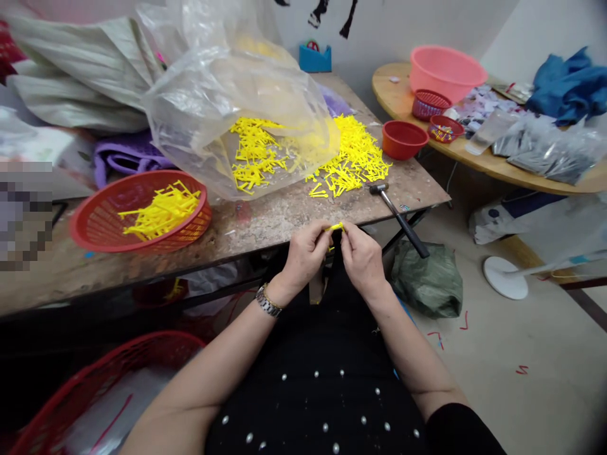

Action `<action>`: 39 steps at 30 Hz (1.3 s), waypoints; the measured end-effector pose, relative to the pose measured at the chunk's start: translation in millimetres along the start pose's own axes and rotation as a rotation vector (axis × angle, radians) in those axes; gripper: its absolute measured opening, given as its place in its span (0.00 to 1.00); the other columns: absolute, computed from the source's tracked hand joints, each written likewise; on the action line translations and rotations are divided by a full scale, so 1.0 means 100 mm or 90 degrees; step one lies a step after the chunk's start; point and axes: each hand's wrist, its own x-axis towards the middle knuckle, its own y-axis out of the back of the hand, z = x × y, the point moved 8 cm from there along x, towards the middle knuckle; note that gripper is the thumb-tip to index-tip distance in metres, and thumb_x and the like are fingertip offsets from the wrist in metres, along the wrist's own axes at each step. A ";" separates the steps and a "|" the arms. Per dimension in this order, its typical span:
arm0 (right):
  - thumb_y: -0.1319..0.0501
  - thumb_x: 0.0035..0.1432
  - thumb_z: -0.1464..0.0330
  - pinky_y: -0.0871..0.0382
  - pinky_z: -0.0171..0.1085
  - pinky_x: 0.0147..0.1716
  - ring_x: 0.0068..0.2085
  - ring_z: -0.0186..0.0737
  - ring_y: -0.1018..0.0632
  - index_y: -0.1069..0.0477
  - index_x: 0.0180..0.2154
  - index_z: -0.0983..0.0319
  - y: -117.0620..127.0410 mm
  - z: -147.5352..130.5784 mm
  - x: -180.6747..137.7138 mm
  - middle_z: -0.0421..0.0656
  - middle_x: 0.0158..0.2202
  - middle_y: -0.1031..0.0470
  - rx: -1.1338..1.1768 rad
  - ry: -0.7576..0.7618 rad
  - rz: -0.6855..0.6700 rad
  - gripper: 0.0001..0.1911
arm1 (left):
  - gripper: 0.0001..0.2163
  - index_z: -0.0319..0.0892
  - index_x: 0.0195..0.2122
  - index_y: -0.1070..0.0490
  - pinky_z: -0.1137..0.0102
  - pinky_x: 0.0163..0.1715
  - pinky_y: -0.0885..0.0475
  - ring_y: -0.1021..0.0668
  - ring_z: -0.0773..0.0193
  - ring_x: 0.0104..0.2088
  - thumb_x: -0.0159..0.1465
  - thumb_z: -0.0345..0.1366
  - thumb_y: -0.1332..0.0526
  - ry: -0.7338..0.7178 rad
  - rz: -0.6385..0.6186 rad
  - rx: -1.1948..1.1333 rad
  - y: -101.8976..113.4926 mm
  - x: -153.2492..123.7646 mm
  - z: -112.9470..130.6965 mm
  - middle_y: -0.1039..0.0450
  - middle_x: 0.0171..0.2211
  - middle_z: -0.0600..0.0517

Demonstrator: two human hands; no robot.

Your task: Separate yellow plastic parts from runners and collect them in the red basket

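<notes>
Just off the table's front edge, my left hand (pixel 307 249) and my right hand (pixel 361 254) are close together, fingertips pinched. Between them they hold a small yellow plastic piece (pixel 336 226), one end in each hand; its exact kind is too small to make out. Similar thin yellow plastic pieces (pixel 353 155) lie heaped on the table beyond my hands, partly under a clear plastic bag (pixel 203 120). More of them fill part of a red plastic basket (pixel 140 239) to the left. A hammer (pixel 401 218) rests at the table edge, its black handle sticking out past it.
A small red bowl (pixel 404 140) stands at the table's right corner. Behind it, a round wooden table (pixel 478 161) bears a pink basin (pixel 446 72) and small baskets. On the floor are a green bag (pixel 429 278) and, at lower left, a large red basket (pixel 118 354).
</notes>
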 end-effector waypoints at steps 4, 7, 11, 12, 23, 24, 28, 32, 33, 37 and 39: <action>0.51 0.70 0.69 0.24 0.43 0.48 0.47 0.47 0.17 0.26 0.52 0.63 0.08 -0.03 -0.07 0.52 0.47 0.18 -0.001 0.002 0.011 0.18 | 0.05 0.42 0.38 0.29 0.72 0.30 0.30 0.25 0.67 0.27 0.68 0.32 0.44 -0.068 0.001 0.069 -0.01 -0.04 0.17 0.28 0.27 0.54; 0.50 0.70 0.69 0.23 0.43 0.49 0.48 0.47 0.17 0.26 0.53 0.65 0.16 -0.05 -0.12 0.54 0.47 0.18 0.005 0.008 0.039 0.18 | 0.05 0.42 0.37 0.29 0.73 0.28 0.31 0.26 0.68 0.25 0.68 0.32 0.44 -0.061 -0.014 0.041 -0.06 -0.04 0.22 0.29 0.26 0.56; 0.51 0.70 0.69 0.23 0.45 0.48 0.48 0.49 0.17 0.27 0.53 0.66 0.24 -0.05 -0.19 0.55 0.48 0.19 -0.009 0.010 0.051 0.19 | 0.05 0.43 0.35 0.30 0.75 0.20 0.34 0.29 0.71 0.18 0.68 0.33 0.44 -0.002 -0.043 -0.047 -0.16 -0.05 0.22 0.31 0.24 0.57; 0.51 0.70 0.68 0.23 0.46 0.48 0.48 0.50 0.18 0.27 0.54 0.65 0.25 -0.04 -0.20 0.55 0.48 0.19 -0.015 0.010 0.053 0.19 | 0.05 0.43 0.35 0.30 0.75 0.18 0.35 0.30 0.72 0.17 0.68 0.34 0.44 0.017 -0.048 -0.072 -0.19 -0.05 0.21 0.31 0.24 0.57; 0.49 0.70 0.68 0.23 0.44 0.50 0.48 0.46 0.17 0.27 0.53 0.63 0.41 0.03 -0.29 0.52 0.49 0.18 0.045 0.019 0.076 0.17 | 0.07 0.42 0.34 0.30 0.77 0.19 0.35 0.30 0.73 0.17 0.69 0.35 0.44 -0.013 -0.076 -0.046 -0.31 -0.08 0.32 0.31 0.24 0.57; 0.49 0.70 0.69 0.23 0.44 0.50 0.48 0.45 0.17 0.26 0.53 0.64 0.44 0.03 -0.29 0.52 0.49 0.18 0.059 0.019 0.076 0.17 | 0.07 0.42 0.35 0.30 0.77 0.19 0.35 0.29 0.73 0.17 0.69 0.35 0.44 -0.021 -0.081 -0.043 -0.32 -0.08 0.34 0.31 0.24 0.57; 0.49 0.70 0.69 0.23 0.44 0.49 0.48 0.45 0.18 0.26 0.52 0.63 0.52 0.04 -0.31 0.52 0.48 0.19 0.092 0.009 0.078 0.16 | 0.07 0.43 0.39 0.27 0.77 0.20 0.32 0.28 0.72 0.18 0.70 0.36 0.44 -0.021 -0.092 -0.055 -0.36 -0.08 0.36 0.31 0.25 0.57; 0.48 0.69 0.69 0.23 0.43 0.49 0.48 0.43 0.18 0.26 0.52 0.60 0.57 0.09 -0.33 0.48 0.48 0.18 0.116 -0.021 0.081 0.16 | 0.09 0.43 0.41 0.27 0.77 0.19 0.32 0.27 0.72 0.19 0.71 0.39 0.44 0.009 -0.120 -0.068 -0.43 -0.10 0.33 0.29 0.27 0.55; 0.48 0.69 0.68 0.23 0.42 0.49 0.48 0.43 0.18 0.26 0.52 0.59 0.57 0.10 -0.34 0.48 0.48 0.18 0.122 -0.026 0.082 0.16 | 0.09 0.43 0.40 0.27 0.77 0.19 0.32 0.27 0.71 0.19 0.71 0.40 0.44 0.016 -0.128 -0.068 -0.45 -0.11 0.32 0.29 0.27 0.55; 0.47 0.69 0.68 0.23 0.41 0.48 0.46 0.42 0.18 0.26 0.51 0.59 0.58 0.11 -0.36 0.48 0.48 0.19 0.156 -0.026 0.085 0.15 | 0.11 0.43 0.37 0.28 0.77 0.19 0.32 0.26 0.70 0.20 0.72 0.41 0.45 0.033 -0.141 -0.056 -0.47 -0.13 0.29 0.29 0.26 0.54; 0.47 0.69 0.68 0.23 0.41 0.48 0.45 0.41 0.18 0.26 0.52 0.59 0.58 0.12 -0.38 0.48 0.48 0.19 0.160 -0.030 0.082 0.15 | 0.10 0.43 0.38 0.28 0.76 0.19 0.33 0.27 0.70 0.19 0.72 0.41 0.45 0.020 -0.139 -0.035 -0.47 -0.13 0.30 0.29 0.26 0.54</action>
